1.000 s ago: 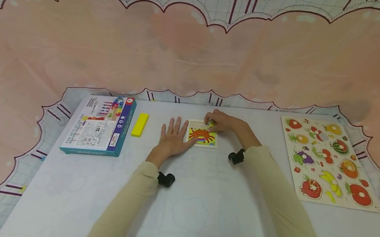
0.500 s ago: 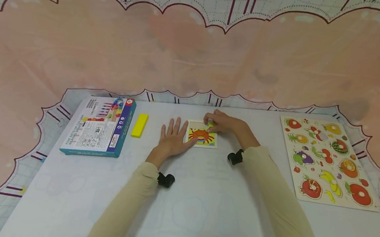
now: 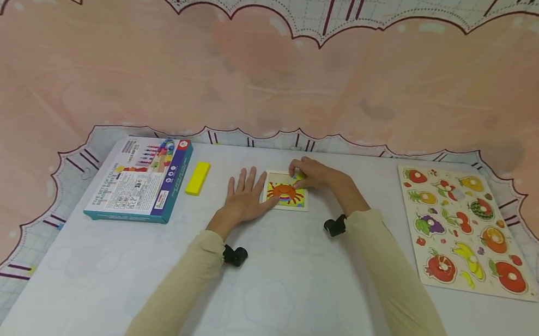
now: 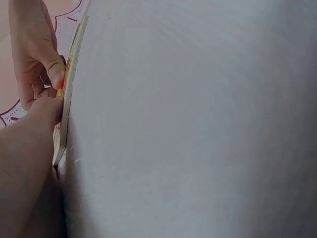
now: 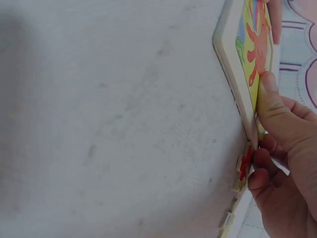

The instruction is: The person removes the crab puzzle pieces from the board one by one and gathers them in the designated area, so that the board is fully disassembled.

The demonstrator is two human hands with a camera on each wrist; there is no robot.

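A small wooden crab puzzle (image 3: pixel 286 194) lies flat near the far side of the table. My left hand (image 3: pixel 244 195) is spread palm down at its left, with the thumb over the puzzle's lower left edge. At the puzzle's upper right corner my right hand (image 3: pixel 314 174) has its fingers curled and pinches a yellow-green puzzle piece (image 3: pixel 299 176), mostly hidden by the fingers. In the right wrist view the right thumb lies against the picture side of the crab puzzle (image 5: pixel 255 54). A bare beige strip shows along the top of the picture.
To the left lie a yellow block (image 3: pixel 197 178) and a flat teal-edged box (image 3: pixel 137 179). On the right is a fruit puzzle board (image 3: pixel 467 232). A small red object (image 5: pixel 244 166) appears past the fingers in the right wrist view; its kind is unclear. White cloth covers the table (image 3: pixel 285 295).
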